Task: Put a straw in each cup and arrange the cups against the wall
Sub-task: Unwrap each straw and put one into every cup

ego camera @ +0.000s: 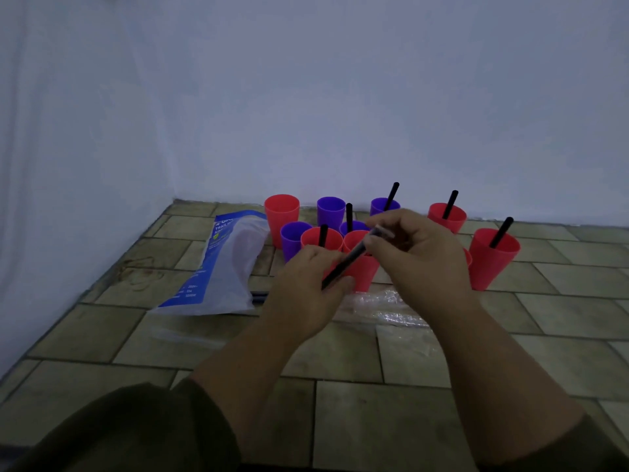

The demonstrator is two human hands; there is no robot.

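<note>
1. Straw (pixel 345 262): thin, black, held slanted just above the front red cup (pixel 366 274). A clear wrapper (pixel 384 232) seems to cover its upper end. It is probably very light, slick, and stiff enough to drop in, though it would kink if squeezed hard. A light pinch on the shaft suits it.
2. Left hand (pixel 303 287) has its fingers curled around the straw's lower end. Right hand (pixel 422 250) pinches the upper end at the wrapper.
3. Cups: the cluster stands near the wall (pixel 340 97) in no neat row. Five hold straws. The back red cup (pixel 281 212), two purple ones (pixel 331 211) and the front red cup show none. They look like light plastic that tips easily, so grip them around the side.
4. Blue-and-white bag (pixel 221 267) lies to the left on the desk (pixel 374 420), with loose clear film (pixel 391 308) under the hands.
</note>
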